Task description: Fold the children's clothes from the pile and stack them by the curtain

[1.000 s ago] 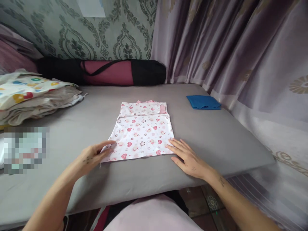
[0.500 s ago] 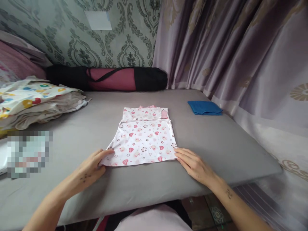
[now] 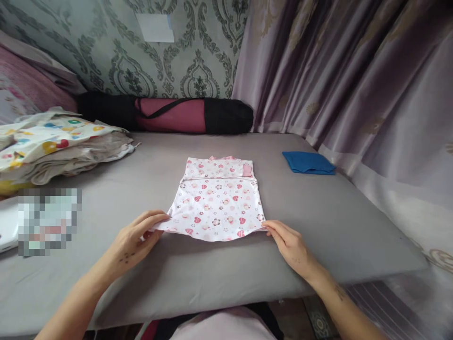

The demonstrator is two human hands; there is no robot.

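A white garment printed with pink hearts and flowers lies on the grey-covered surface, its far part folded over in a band with a pink patch at the right. My left hand pinches its near left corner between thumb and fingers. The near right corner is gripped by my right hand. Between my hands the near edge sags in a shallow curve, with both corners slightly raised.
A folded blue cloth lies to the right. Piled fabrics are at the left, above a white object and a blurred patch. A black and maroon long bag lies along the wall; curtains hang at the right.
Both hands have closed on the near corners and lifted them a little. The near edge, flatter before, now sags in the middle. The whole view has shifted slightly.
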